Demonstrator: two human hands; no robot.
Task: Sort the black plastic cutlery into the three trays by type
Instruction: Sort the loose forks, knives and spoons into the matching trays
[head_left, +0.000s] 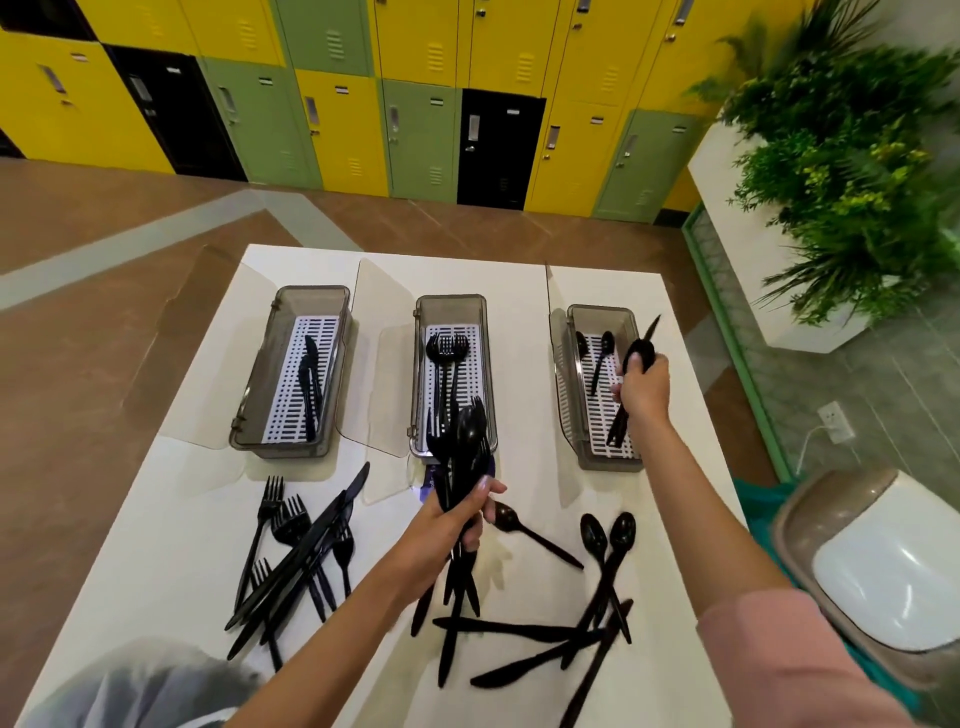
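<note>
Gripping an upright bundle of black cutlery (464, 447), the left hand (449, 527) sits at the centre of the frame with its fingers curled round the handles, just in front of the middle tray (451, 306), which holds forks (447, 353). The bundle shows spoon bowls and fork tines, but the pieces overlap too much to count. At right of centre, the right hand (644, 389) is closed round a few dark pieces over the right tray (602, 314), where spoons (602, 348) lie; its fingers hide what type it holds. The left tray (280, 449) holds knives (310, 384). Clear lids (374, 312) stand open to the left of each tray, and the leftmost juts past the left edge of the desk (182, 519). Loose forks and knives (296, 561) are heaped at lower left, with bare white surface between them and the trays. A single spoon (511, 519) lies just beside the left hand, and more spoons and knives (608, 571) cross each other at lower centre, partly under the right forearm. The right tray stands near the desk's right edge. The near edge is hidden by the arms and a blurred grey shape. A bin (857, 561) at lower right is cut off, and the plant (841, 156) at upper right is smeared.
</note>
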